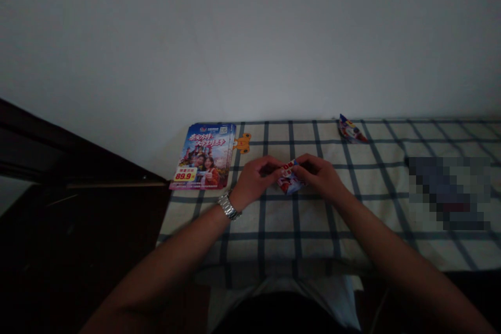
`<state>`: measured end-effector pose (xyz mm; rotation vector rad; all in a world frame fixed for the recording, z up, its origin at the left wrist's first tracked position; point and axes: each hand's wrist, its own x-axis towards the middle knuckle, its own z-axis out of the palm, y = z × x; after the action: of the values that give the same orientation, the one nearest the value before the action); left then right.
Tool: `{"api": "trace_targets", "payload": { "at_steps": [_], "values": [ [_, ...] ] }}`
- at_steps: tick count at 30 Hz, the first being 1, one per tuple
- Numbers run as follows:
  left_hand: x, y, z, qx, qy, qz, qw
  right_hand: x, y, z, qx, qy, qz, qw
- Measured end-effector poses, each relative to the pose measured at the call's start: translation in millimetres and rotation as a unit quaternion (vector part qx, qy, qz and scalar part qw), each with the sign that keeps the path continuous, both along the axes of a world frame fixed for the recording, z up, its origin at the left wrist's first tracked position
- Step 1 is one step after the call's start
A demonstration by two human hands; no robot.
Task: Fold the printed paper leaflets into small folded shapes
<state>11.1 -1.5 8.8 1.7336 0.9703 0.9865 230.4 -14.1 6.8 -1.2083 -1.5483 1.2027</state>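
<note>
Between my two hands, low over the checked tablecloth, is a small folded flyer (290, 183) printed in blue, red and white. My left hand (258, 177), with a metal watch (229, 205) at the wrist, pinches its left side. On the other side, my right hand (318, 175) grips the paper near its upper right edge. Fingers cover parts of the flyer, so its exact folded shape is unclear. To the left lies a stack of flyers (205, 159) with a castle, people and "89.9" on the top sheet.
A folded, similarly printed paper piece (351, 131) rests at the table's back right, near the wall (250, 42). Further right is a pixelated dark object (442, 188). An orange bear figure (242, 143) shows beside the stack. The tablecloth (242, 240) hangs over the near edge.
</note>
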Motion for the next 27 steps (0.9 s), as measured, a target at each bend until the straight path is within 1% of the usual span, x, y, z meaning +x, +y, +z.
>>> {"api": "trace_targets", "payload": {
  "at_steps": [3,10,20,27],
  "values": [
    [-0.7,1.0,-0.8,0.004,-0.011,0.008,1.000,-0.1,-1.6,1.5,-0.001,-0.040,0.038,0.998],
    [-0.1,-0.3,-0.1,0.010,0.002,0.010,1.000,-0.3,-2.2,-1.4,0.021,-0.133,0.030,0.990],
    [-0.4,0.8,-3.1,0.023,-0.003,0.010,1.000,0.5,-3.1,-0.4,0.021,-0.179,0.027,0.983],
    [0.6,-1.0,-1.4,0.006,0.001,0.006,1.000,0.2,-3.7,-1.2,0.022,-0.168,0.026,0.985]
  ]
}}
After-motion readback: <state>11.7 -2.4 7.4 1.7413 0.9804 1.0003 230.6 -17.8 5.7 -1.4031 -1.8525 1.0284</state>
